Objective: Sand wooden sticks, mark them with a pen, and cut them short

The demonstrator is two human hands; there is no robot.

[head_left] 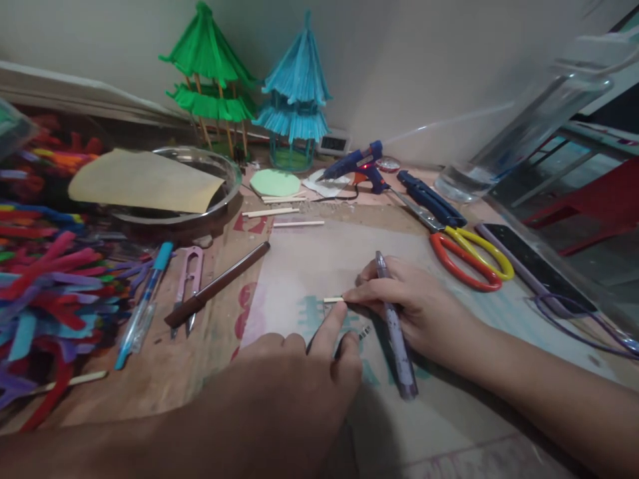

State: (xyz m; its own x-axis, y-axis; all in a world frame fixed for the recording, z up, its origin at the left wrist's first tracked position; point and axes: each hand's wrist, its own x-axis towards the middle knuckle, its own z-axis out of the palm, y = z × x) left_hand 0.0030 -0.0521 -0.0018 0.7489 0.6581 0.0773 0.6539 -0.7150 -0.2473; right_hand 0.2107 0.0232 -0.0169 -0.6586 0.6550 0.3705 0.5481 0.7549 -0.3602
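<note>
My right hand (419, 306) rests on a pale sheet (319, 266) and holds a purple pen-like tool (397, 332) between its fingers, the fingertips pressed on a short wooden stick (333, 300). My left hand (299, 366) lies just below, its index finger stretched out to the same stick and the other fingers curled under. The stick lies flat on the sheet between both hands.
Loose sticks (294, 223) lie beyond the sheet. A blue glue gun (357, 161), orange-yellow scissors (464, 256), a phone (534, 263) and a water bottle (524, 126) are at right. Pipe cleaners (44, 286), a glass bowl (200, 193), snips (187, 279), pens and two paper pagodas (214, 80) stand left and behind.
</note>
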